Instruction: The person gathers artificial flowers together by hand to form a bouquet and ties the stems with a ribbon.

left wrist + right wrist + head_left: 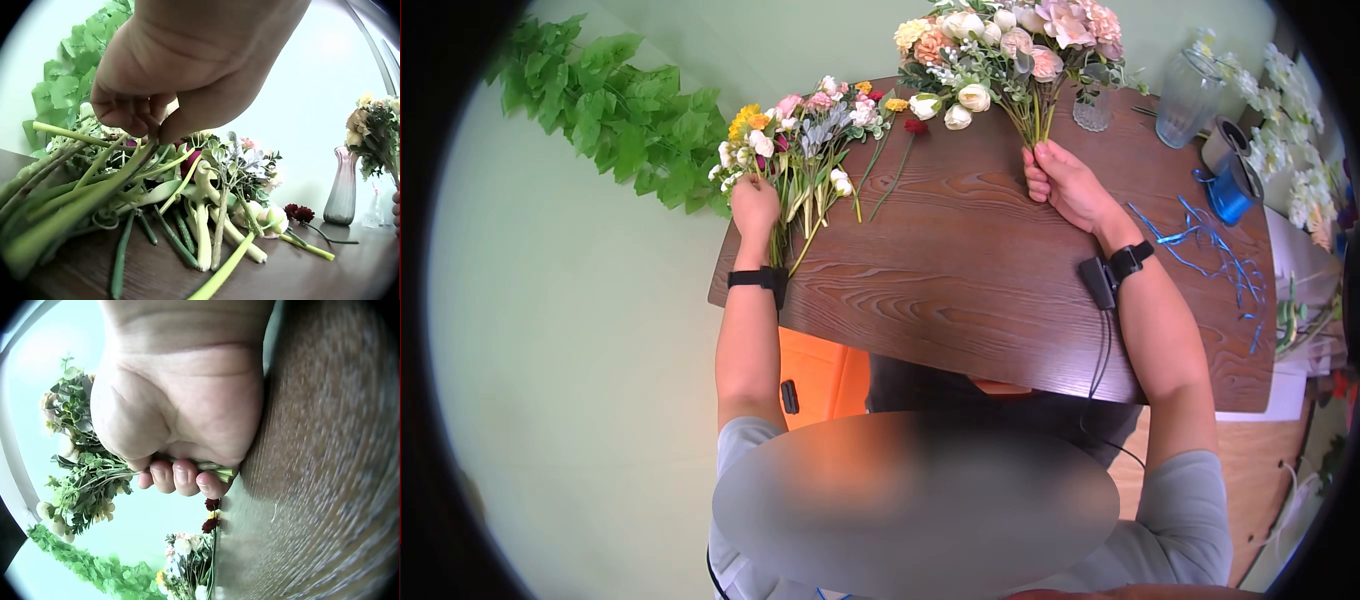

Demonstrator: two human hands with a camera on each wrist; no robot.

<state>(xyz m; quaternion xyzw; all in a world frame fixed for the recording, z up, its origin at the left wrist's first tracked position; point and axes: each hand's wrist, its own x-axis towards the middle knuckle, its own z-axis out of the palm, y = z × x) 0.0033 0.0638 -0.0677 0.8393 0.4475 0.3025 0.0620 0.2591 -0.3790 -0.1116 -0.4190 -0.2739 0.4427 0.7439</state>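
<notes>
My right hand (1068, 185) grips the green stems of a bouquet (1015, 50) of white, peach and pink flowers, held upright over the table's far side. In the right wrist view the fingers of the right hand (181, 419) curl round the stems, whose cut ends (222, 472) stick out. My left hand (756, 205) is at the left end of a loose pile of flowers (810, 140) lying on the table. In the left wrist view the thumb and fingers of the left hand (150, 125) pinch a green stem (125, 169) above the other stems.
On the right of the wooden table (960, 260) stand a glass vase (1185, 100), a smaller glass (1092, 108), a blue ribbon spool (1232, 192) and a white-grey spool (1224, 145), with loose blue ribbon (1200, 240) nearby. A leafy garland (620, 115) hangs at the left.
</notes>
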